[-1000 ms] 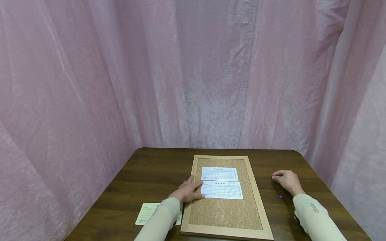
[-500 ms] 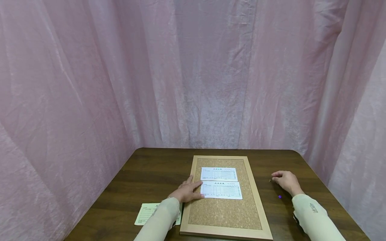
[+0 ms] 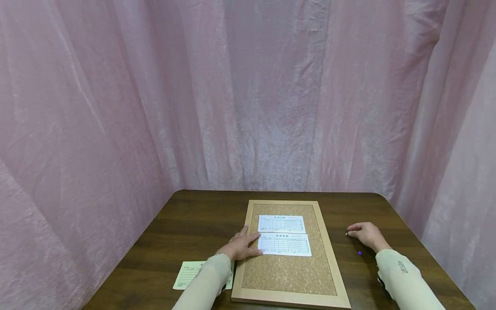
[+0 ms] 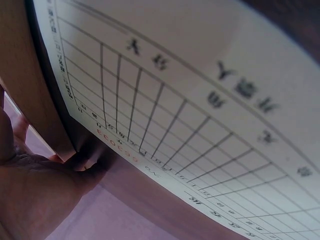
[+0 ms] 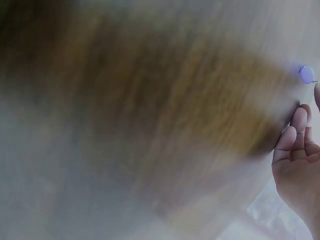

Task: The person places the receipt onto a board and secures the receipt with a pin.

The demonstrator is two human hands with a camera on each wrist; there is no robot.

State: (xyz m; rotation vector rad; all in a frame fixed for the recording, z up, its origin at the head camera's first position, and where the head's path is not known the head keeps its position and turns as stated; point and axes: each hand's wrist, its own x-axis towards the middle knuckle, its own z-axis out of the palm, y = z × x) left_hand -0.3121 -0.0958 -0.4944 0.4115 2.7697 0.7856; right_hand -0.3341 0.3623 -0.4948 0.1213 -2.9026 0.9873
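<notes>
My left hand point(image 3: 241, 248) lies over the left frame of a cork board point(image 3: 288, 275), fingers spread. Its thumb and a fingertip reach the left edge of the lower white printed form point(image 3: 284, 244); this form point(image 4: 180, 120) also fills much of the left wrist view. Above it on the cork lies a second white form point(image 3: 281, 224), with a tiny green spot at its top edge. Right of the board, my right hand point(image 3: 367, 236) pinches a small pale thumbtack point(image 3: 346, 234) at the tips of thumb and forefinger. A purple thumbtack point(image 3: 360, 253) lies on the table near that hand.
Light green printed slips point(image 3: 187, 275) lie left of the board, partly covered by my left sleeve point(image 3: 211, 280). The dark wooden table point(image 3: 209, 211) has rounded far corners. Pink curtains point(image 3: 271, 107) hang behind it and at the sides.
The right hand's fingertips have shifted slightly left and down, and the small pale thumbtack, hidden a second ago, now shows at them. The left hand and the forms stay where they were.
</notes>
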